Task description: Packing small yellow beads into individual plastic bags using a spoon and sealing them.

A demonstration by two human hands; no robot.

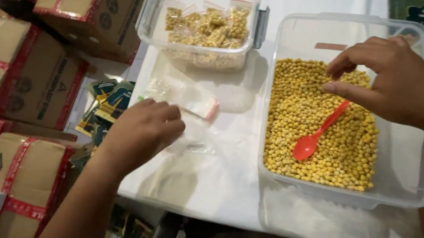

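Left hand (142, 131): grip pinches small clear plastic zip bag (197, 129) over white worktop (220, 178). Right hand (387, 79): grip released, fingers curled above large clear plastic tub (422, 184) of yellow beans (329, 136); red plastic spoon (317, 132) lies on beans.

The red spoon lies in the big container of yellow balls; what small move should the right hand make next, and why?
Probably the right hand should lower and pinch the red spoon by its handle. The hand hovers just above it, thumb and fingers apart, holding nothing, while the left hand is on a small clear bag on the white table. The spoon rests on the yellow balls, handle end nearest the fingers.
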